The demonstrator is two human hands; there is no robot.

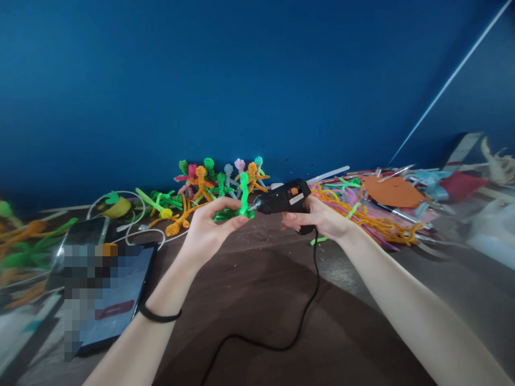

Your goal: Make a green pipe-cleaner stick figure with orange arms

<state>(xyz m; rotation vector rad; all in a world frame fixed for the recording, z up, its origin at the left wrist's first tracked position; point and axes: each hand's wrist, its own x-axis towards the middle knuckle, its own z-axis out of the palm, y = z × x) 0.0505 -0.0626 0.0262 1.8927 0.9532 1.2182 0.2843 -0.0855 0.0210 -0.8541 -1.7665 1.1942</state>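
We find the most open room in the lower middle of the frame, where the brown table [261, 300] lies bare between the two forearms, crossed only by the black cord [306, 305] that loops down from the glue gun [284, 201]. The margins are crowded. At lower left a tablet [120, 300] lies flat, with a dark phone [82, 236] and a white cable [132, 228] just above it. At centre right a tangle of loose pipe cleaners [362, 214] spreads beside an orange sheet [392, 191]. Along the table's far edge, against the blue wall [241, 80], a row of small coloured figures [221, 179] stands just behind the hands. We can read no writing: the pale label on the gun's side is too small, and part of the tablet's screen is blurred out. At the centre of the frame the left hand [209, 228], with a black band [159, 316] on its wrist, is closed on a green pipe-cleaner figure [241, 201], pinching its base between thumb and fingertips. The figure is bright green and fuzzy, with an upright stem rising from a flatter spread of green. The right hand [317, 217] is wrapped around the black gun's handle, and the metal nozzle points left, touching or just beside the figure's stem.
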